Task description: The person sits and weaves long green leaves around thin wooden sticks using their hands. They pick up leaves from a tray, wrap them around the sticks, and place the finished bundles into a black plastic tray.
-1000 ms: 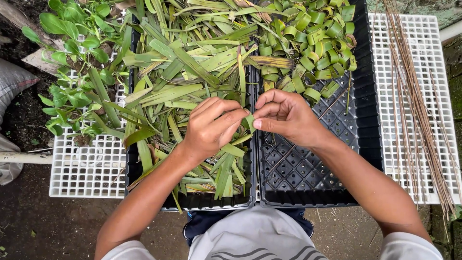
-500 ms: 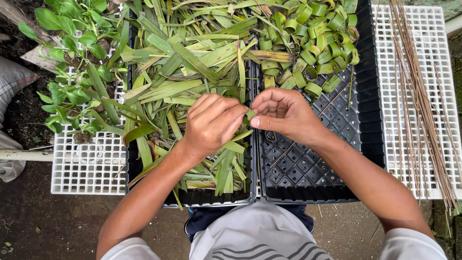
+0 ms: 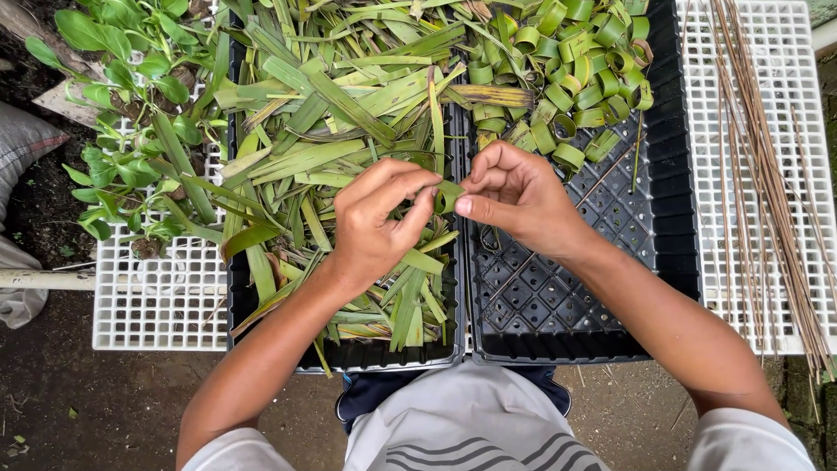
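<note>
My left hand and my right hand meet over the seam between two black trays, and both pinch a small curled strip of green leaf between their fingertips. The left black tray is heaped with flat cut green leaf strips. The right black tray has a bare gridded floor near me and a pile of rolled green leaf rings at its far end.
White plastic grids lie under and beside the trays. Leafy green plants crowd the left. A bundle of thin brown sticks lies on the right grid. Bare ground and my grey shirt are below.
Both hands stay together over the tray seam. The fingers have shifted slightly and the leaf strip between them shows more as a curl.
</note>
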